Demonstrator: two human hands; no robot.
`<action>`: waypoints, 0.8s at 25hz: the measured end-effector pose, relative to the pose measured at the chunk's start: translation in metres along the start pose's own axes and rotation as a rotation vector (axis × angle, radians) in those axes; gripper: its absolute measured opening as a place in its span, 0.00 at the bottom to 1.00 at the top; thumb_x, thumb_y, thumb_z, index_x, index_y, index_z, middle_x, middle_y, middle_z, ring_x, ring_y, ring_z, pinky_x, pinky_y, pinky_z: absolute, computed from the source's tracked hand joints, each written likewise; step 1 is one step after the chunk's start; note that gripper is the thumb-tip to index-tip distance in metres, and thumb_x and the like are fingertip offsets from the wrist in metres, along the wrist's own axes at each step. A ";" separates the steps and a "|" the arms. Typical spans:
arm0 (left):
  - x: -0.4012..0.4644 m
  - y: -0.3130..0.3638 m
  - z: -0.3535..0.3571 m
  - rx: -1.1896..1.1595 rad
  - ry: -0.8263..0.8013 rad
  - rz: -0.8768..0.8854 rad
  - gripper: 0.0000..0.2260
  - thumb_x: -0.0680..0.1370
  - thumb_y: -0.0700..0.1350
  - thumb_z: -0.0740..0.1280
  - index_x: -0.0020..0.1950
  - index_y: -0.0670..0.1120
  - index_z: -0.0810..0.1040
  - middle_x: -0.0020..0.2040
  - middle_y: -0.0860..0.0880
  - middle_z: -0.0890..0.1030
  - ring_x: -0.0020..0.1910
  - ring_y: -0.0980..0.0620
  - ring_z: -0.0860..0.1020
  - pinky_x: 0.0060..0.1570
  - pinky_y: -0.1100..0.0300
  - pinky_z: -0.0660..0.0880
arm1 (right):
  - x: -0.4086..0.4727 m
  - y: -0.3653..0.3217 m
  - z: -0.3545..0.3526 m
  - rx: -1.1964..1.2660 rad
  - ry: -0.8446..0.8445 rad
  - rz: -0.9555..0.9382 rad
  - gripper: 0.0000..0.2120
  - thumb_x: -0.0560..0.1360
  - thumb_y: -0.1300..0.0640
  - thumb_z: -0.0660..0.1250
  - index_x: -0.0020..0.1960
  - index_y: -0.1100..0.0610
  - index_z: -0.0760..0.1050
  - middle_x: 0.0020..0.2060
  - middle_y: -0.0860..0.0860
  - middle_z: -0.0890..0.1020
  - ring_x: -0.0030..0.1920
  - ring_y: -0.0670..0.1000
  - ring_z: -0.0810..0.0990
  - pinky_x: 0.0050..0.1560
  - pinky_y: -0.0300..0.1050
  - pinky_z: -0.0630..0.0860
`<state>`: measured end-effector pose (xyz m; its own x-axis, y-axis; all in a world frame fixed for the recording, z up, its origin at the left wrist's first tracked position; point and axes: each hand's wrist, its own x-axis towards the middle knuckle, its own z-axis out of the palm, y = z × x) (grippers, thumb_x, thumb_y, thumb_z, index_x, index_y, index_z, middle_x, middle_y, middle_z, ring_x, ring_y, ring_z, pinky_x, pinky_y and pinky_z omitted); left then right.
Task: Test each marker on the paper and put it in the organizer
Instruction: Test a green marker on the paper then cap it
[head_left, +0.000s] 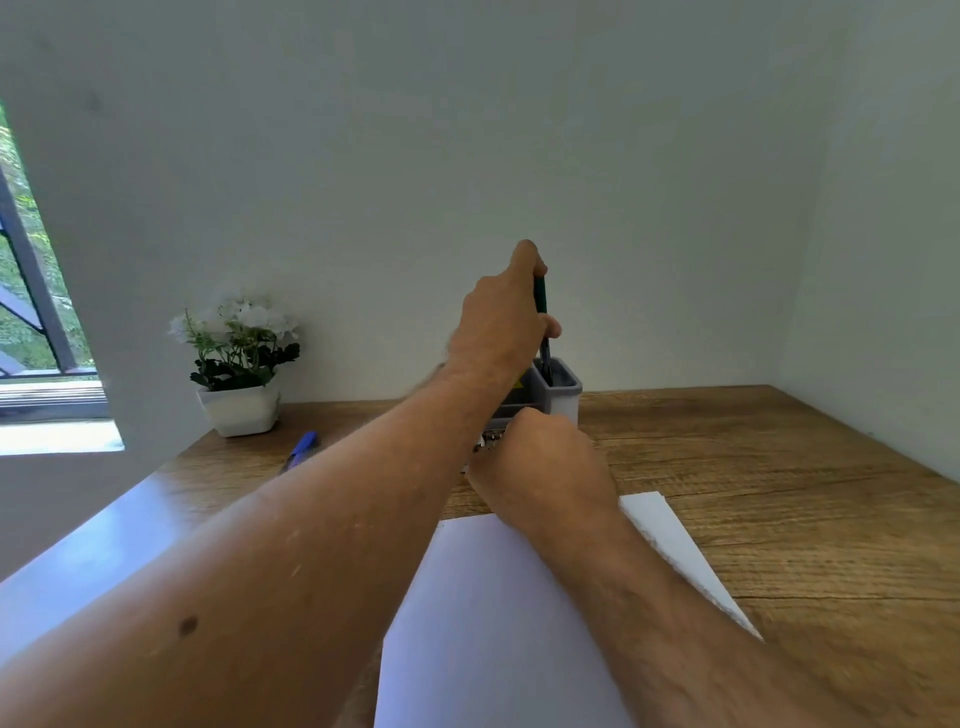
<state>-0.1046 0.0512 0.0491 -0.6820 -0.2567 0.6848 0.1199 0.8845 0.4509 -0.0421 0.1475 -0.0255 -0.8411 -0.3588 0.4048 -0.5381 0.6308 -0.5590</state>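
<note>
- The dark green marker (541, 312) stands nearly upright over the back right compartment of the grey organizer (563, 387), its lower end already inside the rim.
- The organizer sits on the wooden desk (779, 493) near the wall, just beyond the far edge of the white paper (498, 623).
- As a judgement: the marker looks light, stiff and smooth, so a light pinch on the upper barrel is enough; taken too loosely it could slide through the grip, though a short drop into the compartment should do no harm.
- The left hand (501, 322) holds the marker high on its barrel, thumb and forefinger curled round it, the forefinger reaching up near the top end.
- The right hand (545, 462) rests at the front of the organizer with its fingers curled; it seems to steady the box, but what exactly the fingers touch or hold is hidden behind the knuckles.
- A blue marker (301, 451) lies on the desk to the left, well apart from the organizer, likely not yet tested.
- A white pot of flowers (240, 364) stands at the back left by the wall.
</note>
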 end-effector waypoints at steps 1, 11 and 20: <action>0.002 0.000 0.004 0.028 -0.023 -0.001 0.21 0.72 0.39 0.75 0.57 0.52 0.67 0.43 0.45 0.79 0.38 0.47 0.79 0.39 0.46 0.81 | 0.000 0.001 0.000 -0.010 0.007 -0.018 0.12 0.74 0.44 0.64 0.36 0.50 0.69 0.30 0.45 0.75 0.32 0.46 0.75 0.30 0.40 0.68; 0.008 0.004 0.023 0.180 -0.036 -0.019 0.19 0.74 0.40 0.75 0.62 0.46 0.74 0.33 0.55 0.73 0.32 0.56 0.75 0.32 0.63 0.70 | 0.005 0.006 -0.001 -0.151 -0.018 -0.238 0.11 0.76 0.55 0.60 0.36 0.50 0.64 0.29 0.45 0.69 0.27 0.44 0.66 0.31 0.41 0.64; -0.007 0.032 -0.065 -0.098 0.087 -0.214 0.07 0.69 0.42 0.79 0.43 0.46 0.83 0.40 0.48 0.85 0.41 0.52 0.84 0.48 0.53 0.82 | 0.003 0.001 -0.002 -0.119 -0.017 -0.060 0.10 0.71 0.48 0.67 0.44 0.50 0.68 0.32 0.45 0.69 0.38 0.49 0.74 0.40 0.45 0.75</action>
<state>-0.0492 0.0562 0.0955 -0.6353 -0.4702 0.6126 0.0521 0.7654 0.6415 -0.0453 0.1489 -0.0232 -0.8087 -0.4097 0.4221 -0.5785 0.6842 -0.4442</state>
